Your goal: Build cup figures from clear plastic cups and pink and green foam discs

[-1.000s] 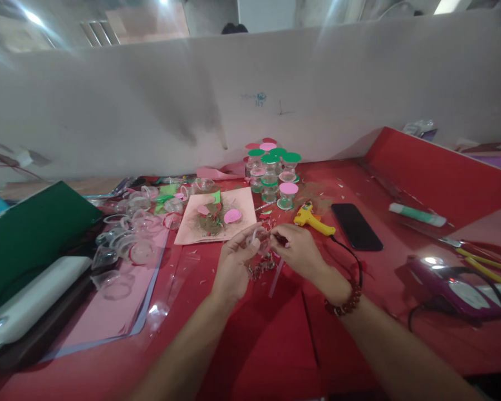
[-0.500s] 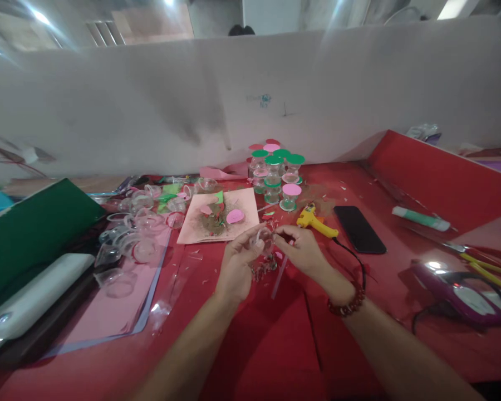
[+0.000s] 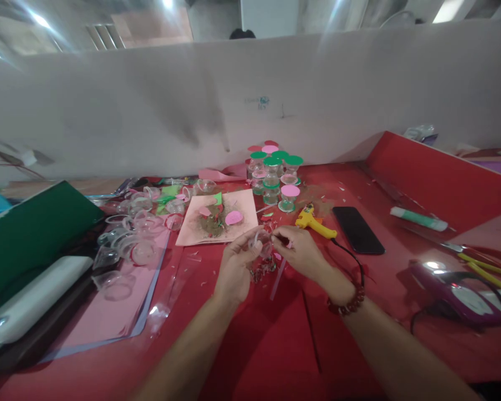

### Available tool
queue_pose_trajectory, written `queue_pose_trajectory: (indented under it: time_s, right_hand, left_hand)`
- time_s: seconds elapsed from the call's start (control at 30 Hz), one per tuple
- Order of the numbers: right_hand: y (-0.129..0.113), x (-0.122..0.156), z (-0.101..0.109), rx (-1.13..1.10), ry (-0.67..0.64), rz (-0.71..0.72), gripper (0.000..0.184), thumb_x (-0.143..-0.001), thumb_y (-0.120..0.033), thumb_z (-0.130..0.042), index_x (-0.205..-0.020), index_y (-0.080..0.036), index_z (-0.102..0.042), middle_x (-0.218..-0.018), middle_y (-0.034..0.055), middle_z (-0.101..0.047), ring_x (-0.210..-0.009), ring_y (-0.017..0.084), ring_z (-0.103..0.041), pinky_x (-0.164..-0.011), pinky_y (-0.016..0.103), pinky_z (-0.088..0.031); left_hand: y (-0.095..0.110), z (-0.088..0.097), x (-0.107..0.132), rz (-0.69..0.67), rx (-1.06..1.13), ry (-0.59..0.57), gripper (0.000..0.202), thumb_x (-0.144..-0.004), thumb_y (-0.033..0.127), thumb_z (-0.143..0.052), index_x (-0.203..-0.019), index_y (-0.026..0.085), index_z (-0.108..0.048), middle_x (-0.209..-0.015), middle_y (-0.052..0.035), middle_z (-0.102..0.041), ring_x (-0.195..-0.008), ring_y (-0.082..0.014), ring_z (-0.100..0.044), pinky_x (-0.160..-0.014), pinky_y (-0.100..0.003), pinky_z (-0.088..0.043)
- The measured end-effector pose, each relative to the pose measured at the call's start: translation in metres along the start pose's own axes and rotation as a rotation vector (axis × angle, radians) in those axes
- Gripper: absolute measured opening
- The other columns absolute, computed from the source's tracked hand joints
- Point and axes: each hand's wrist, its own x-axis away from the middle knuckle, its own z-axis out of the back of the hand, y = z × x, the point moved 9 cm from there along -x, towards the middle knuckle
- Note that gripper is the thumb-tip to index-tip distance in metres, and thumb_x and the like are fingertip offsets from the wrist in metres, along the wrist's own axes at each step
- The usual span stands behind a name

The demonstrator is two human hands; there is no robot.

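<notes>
My left hand (image 3: 234,266) is curled around a small clear plastic cup (image 3: 259,243), held just above the red table (image 3: 259,345). My right hand (image 3: 303,252) meets it from the right, fingertips pinched at the cup's mouth on something too small to make out. A bead bracelet sits on my right wrist. Under the hands lie small red and green scraps (image 3: 262,270) and a clear strip (image 3: 277,277). Beyond the hands lies a pink card (image 3: 219,224) with brown crumbs and a pink disc on it.
Several clear cups (image 3: 129,239) are scattered at the left on a pink sheet. Small jars with green and pink lids (image 3: 275,172) stand at the back. A yellow glue gun (image 3: 315,220), black phone (image 3: 357,229), glue stick (image 3: 420,218), purple device (image 3: 455,289) lie right. A green board (image 3: 29,234) is left.
Both hands stay together on the clear cup with only slight finger shifts. The view has drifted a little.
</notes>
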Motion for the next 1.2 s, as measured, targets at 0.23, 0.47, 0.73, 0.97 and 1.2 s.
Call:
queue_pose_trajectory:
  time_s: [0.23, 0.47, 0.73, 0.97, 1.2]
  right_hand:
    - [0.004, 0.001, -0.008, 0.163, -0.031, 0.007, 0.012, -0.09, -0.016, -0.048, -0.08, -0.019, -0.056, -0.078, 0.0036, -0.062, -0.07, 0.016, -0.053, -0.066, 0.026, -0.036]
    - [0.004, 0.001, -0.007, 0.283, -0.047, -0.036, 0.012, -0.09, -0.016, -0.047, -0.086, -0.019, -0.058, -0.086, 0.0057, -0.066, -0.076, 0.018, -0.057, -0.067, 0.027, -0.037]
    - [0.02, 0.003, 0.016, 0.192, 0.144, -0.175, 0.015, -0.089, -0.021, -0.044, -0.077, -0.021, -0.052, -0.07, 0.0017, -0.06, -0.065, 0.017, -0.055, -0.062, 0.026, -0.036]
    - [0.022, 0.004, 0.006, -0.027, 0.138, -0.213, 0.02, -0.089, -0.031, -0.048, -0.073, -0.021, -0.054, -0.062, -0.0012, -0.057, -0.056, 0.014, -0.051, -0.055, 0.024, -0.035]
    - [0.018, 0.005, 0.008, -0.132, 0.147, -0.227, 0.04, -0.092, -0.044, -0.048, -0.06, -0.02, -0.051, -0.054, -0.0019, -0.05, -0.052, 0.012, -0.044, -0.052, 0.025, -0.032]
  left_hand:
    - [-0.003, 0.002, -0.001, 0.006, 0.006, 0.01, 0.036, -0.066, 0.019, -0.08, -0.102, 0.018, -0.074, -0.102, -0.0065, -0.074, -0.095, -0.0192, -0.069, -0.088, -0.03, -0.052]
    - [-0.003, 0.0, 0.001, 0.027, 0.007, 0.017, 0.035, -0.065, 0.019, -0.081, -0.099, 0.018, -0.075, -0.102, -0.0057, -0.074, -0.092, -0.0185, -0.069, -0.083, -0.029, -0.054]
    - [-0.001, -0.013, 0.008, 0.032, -0.034, -0.066, 0.033, -0.069, 0.022, -0.079, -0.102, 0.018, -0.075, -0.104, -0.0069, -0.072, -0.092, -0.0181, -0.067, -0.081, -0.029, -0.054]
    - [0.007, -0.003, 0.002, -0.037, 0.07, -0.01, 0.03, -0.069, 0.018, -0.078, -0.099, 0.019, -0.075, -0.101, -0.0046, -0.073, -0.093, -0.0166, -0.067, -0.081, -0.025, -0.053]
    - [0.01, 0.001, 0.0, -0.071, 0.078, 0.02, 0.032, -0.068, 0.016, -0.077, -0.099, 0.019, -0.075, -0.102, -0.0044, -0.073, -0.092, -0.0172, -0.068, -0.084, -0.028, -0.051]
